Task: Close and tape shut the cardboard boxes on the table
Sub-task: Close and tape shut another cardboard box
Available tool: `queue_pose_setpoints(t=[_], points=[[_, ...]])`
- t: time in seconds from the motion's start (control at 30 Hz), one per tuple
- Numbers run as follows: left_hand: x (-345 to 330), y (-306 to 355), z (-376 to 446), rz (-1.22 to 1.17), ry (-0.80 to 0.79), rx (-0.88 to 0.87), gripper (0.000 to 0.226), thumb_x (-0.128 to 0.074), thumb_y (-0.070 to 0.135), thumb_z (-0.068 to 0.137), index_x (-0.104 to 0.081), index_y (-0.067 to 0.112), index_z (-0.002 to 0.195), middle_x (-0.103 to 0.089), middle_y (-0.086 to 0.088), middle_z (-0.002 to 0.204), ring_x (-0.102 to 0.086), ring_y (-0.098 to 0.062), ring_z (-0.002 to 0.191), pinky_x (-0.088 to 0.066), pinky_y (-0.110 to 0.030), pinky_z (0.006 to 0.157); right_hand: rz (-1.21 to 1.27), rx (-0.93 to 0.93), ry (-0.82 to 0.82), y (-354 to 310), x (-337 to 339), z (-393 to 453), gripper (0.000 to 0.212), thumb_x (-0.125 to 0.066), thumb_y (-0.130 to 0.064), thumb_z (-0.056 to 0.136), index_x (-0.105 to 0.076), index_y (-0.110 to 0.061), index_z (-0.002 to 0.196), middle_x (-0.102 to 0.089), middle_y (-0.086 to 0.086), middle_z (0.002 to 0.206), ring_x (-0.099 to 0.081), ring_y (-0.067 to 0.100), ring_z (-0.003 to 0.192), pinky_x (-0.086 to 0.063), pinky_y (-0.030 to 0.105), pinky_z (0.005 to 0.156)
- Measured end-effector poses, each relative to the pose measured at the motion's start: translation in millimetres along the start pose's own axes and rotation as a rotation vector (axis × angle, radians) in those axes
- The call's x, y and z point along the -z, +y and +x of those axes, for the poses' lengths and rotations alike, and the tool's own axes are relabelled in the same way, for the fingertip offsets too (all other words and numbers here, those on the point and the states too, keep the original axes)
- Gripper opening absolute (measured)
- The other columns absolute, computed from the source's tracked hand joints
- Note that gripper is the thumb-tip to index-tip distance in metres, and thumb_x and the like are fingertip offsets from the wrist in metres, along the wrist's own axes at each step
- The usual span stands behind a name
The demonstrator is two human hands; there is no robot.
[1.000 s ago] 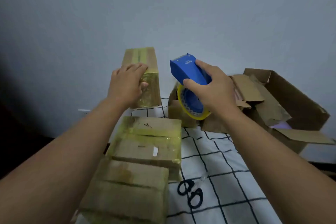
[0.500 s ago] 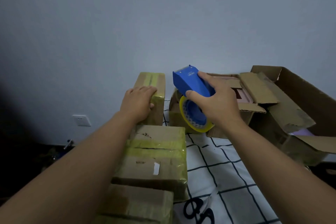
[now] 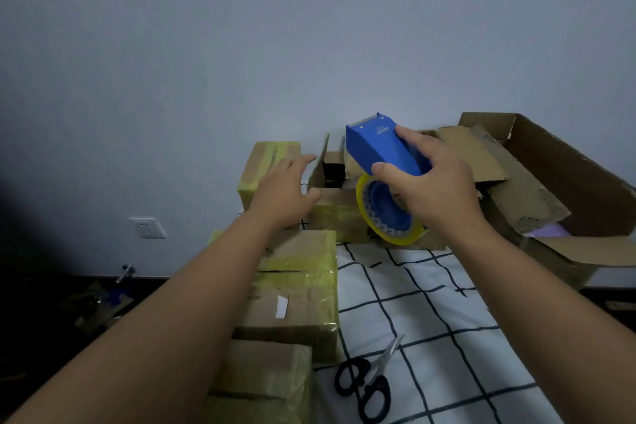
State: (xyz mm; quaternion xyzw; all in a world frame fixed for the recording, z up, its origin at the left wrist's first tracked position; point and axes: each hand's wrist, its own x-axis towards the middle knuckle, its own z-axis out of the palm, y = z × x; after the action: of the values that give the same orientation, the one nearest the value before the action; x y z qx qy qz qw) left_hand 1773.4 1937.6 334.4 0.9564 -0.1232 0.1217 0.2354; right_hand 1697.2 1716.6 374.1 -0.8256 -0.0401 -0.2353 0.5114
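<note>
I have my right hand curled round the blue tape dispenser, thumb on its near side and fingers over the top, so that grip is wrapped tight on the tool; I judge I hold it raised at centre frame to have it ready once the next box is closed. The yellow-rimmed tape roll hangs below my palm. My left hand has its fingers straight and spread, holding nothing, reaching toward the upright flap of the small open box just left of the dispenser, probably to fold it down. I count three taped boxes in a row along the left: the far taped box at centre left, the middle taped box under my left forearm, the near taped box at the bottom; they look set aside as done. Two boxes are unsealed: the small one and the large open box at the right with flaps splayed. One pair of scissors lies on the checked cloth of the tabletop, lower centre, near at hand for cutting, I suppose.
</note>
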Motion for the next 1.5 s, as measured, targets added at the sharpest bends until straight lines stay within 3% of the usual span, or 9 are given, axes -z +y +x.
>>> queue_pose_setpoints(t=[0.37, 0.5, 0.6, 0.77, 0.9, 1.03, 1.13, 1.27, 1.5], points=[[-35.1, 46.0, 14.0, -0.045, -0.105, 0.080, 0.074, -0.065, 0.039, 0.086, -0.026, 0.049, 0.149, -0.007, -0.009, 0.163, -0.012, -0.031, 0.149, -0.029, -0.045, 0.115, 0.165, -0.050, 0.022, 11.0, 37.9, -10.7, 0.060, -0.082, -0.031, 0.079, -0.060, -0.033, 0.135, -0.056, -0.029, 0.114, -0.059, -0.002, 0.109, -0.049, 0.012, 0.080], [-44.6, 41.2, 17.1, -0.067, -0.088, 0.149, 0.080, -0.065, 0.031, 0.084, -0.025, 0.032, 0.152, -0.028, -0.011, 0.155, -0.029, -0.031, 0.143, -0.037, -0.046, 0.110, 0.187, -0.059, 0.040, 14.6, 45.1, -9.2, 0.059, -0.082, -0.031, 0.078, -0.061, -0.035, 0.133, -0.057, -0.030, 0.114, -0.057, -0.008, 0.107, -0.047, 0.008, 0.076], [-46.8, 35.9, 17.1, -0.046, -0.015, 0.196, 0.066, -0.057, 0.016, 0.091, -0.026, 0.017, 0.150, -0.052, -0.012, 0.136, -0.053, -0.032, 0.120, -0.048, -0.041, 0.090, 0.175, -0.058, 0.049, 15.7, 47.9, -9.3, 0.060, -0.082, -0.032, 0.078, -0.060, -0.035, 0.134, -0.059, -0.023, 0.119, -0.058, -0.005, 0.108, -0.048, 0.011, 0.076], [-41.3, 33.0, 18.8, 0.078, 0.049, 0.179, 0.064, -0.041, -0.008, 0.086, -0.037, 0.025, 0.141, -0.063, -0.013, 0.107, -0.057, -0.031, 0.084, -0.043, -0.037, 0.059, 0.167, -0.058, 0.049, 16.7, 48.3, -9.4, 0.061, -0.082, -0.032, 0.078, -0.059, -0.035, 0.135, -0.058, -0.022, 0.119, -0.057, -0.004, 0.107, -0.048, 0.014, 0.078], [-40.9, 34.4, 20.0, 0.033, 0.035, 0.130, 0.043, -0.047, 0.006, 0.091, -0.052, 0.021, 0.131, -0.055, -0.011, 0.128, -0.055, -0.031, 0.112, -0.050, -0.041, 0.087, 0.157, -0.054, 0.048, 16.2, 48.4, -9.8, 0.061, -0.081, -0.032, 0.079, -0.059, -0.035, 0.136, -0.058, -0.020, 0.119, -0.056, -0.008, 0.106, -0.048, 0.011, 0.074], [-44.8, 48.1, 19.3, -0.124, 0.047, 0.188, 0.043, -0.050, 0.037, 0.094, -0.056, 0.020, 0.132, -0.035, -0.007, 0.152, -0.024, -0.026, 0.143, -0.028, -0.040, 0.113, 0.150, -0.054, 0.062, 14.7, 48.7, -11.1, 0.061, -0.081, -0.032, 0.079, -0.058, -0.034, 0.136, -0.058, -0.017, 0.122, -0.056, -0.007, 0.105, -0.047, 0.011, 0.074], [-43.3, 60.6, 23.1, -0.196, 0.109, 0.189, 0.048, -0.044, 0.051, 0.086, -0.065, 0.022, 0.117, -0.050, -0.003, 0.141, -0.032, -0.022, 0.136, -0.026, -0.038, 0.110, 0.145, -0.056, 0.065, 13.3, 50.6, -12.6, 0.062, -0.080, -0.032, 0.079, -0.058, -0.032, 0.137, -0.059, -0.015, 0.124, -0.057, -0.003, 0.107, -0.048, 0.014, 0.078], [-34.0, 86.6, 25.6, -0.345, 0.112, 0.105, 0.042, -0.052, 0.032, 0.093, -0.054, 0.021, 0.134, -0.053, 0.001, 0.138, -0.042, -0.021, 0.130, -0.039, -0.038, 0.105, 0.136, -0.062, 0.078, 9.8, 58.1, -14.8, 0.062, -0.080, -0.032, 0.078, -0.059, -0.032, 0.137, -0.060, -0.015, 0.124, -0.059, 0.003, 0.110, -0.050, 0.022, 0.087], [-45.6, 117.0, 24.2, -0.363, -0.225, -0.007, 0.065, -0.048, 0.012, 0.096, -0.024, 0.025, 0.155, -0.047, 0.003, 0.147, -0.052, -0.017, 0.125, -0.046, -0.030, 0.092, 0.146, -0.084, 0.096, 7.0, 78.2, -20.2, 0.062, -0.081, -0.033, 0.077, -0.060, -0.035, 0.135, -0.061, -0.017, 0.121, -0.061, 0.007, 0.110, -0.054, 0.030, 0.090]])
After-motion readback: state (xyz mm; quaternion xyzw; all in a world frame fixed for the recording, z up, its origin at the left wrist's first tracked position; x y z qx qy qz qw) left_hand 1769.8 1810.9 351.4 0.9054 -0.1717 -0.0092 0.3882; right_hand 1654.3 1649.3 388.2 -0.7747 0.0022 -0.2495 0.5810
